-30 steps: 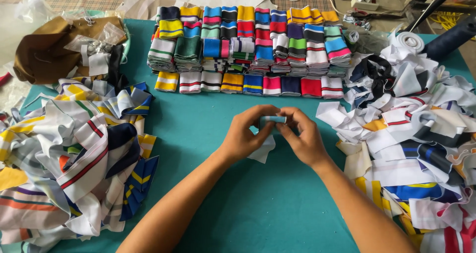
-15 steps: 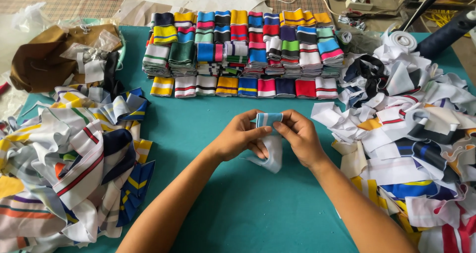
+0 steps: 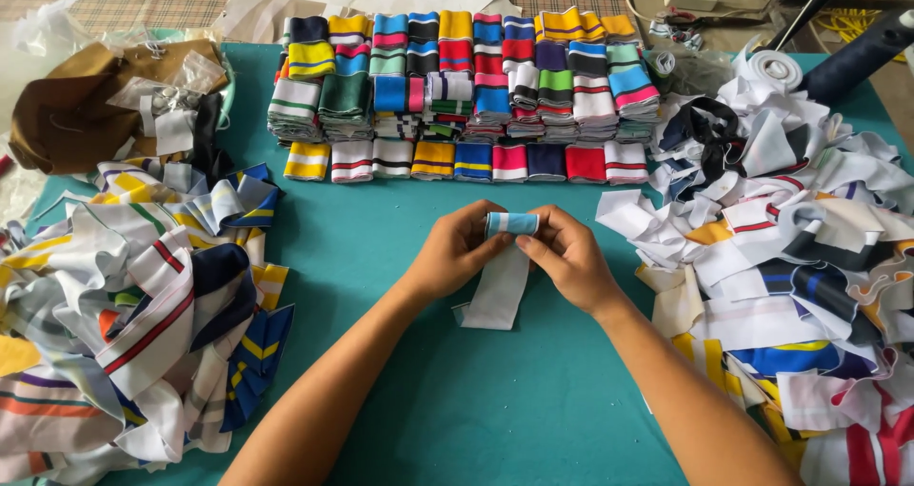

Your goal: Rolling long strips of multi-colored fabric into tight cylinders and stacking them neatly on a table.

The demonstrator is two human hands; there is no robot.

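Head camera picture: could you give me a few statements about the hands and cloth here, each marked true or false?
1. Both hands, left hand and right hand, hold one blue-and-white striped strip. True.
2. The strip's white tail hangs down to the teal table. True.
3. The folded striped bands are stacked beside the person's elbows. False: they sit in rows at the far side of the table.
4. The table is red. False: it is teal.
5. Loose fabric heaps, one pile and another pile, lie on both sides. True.
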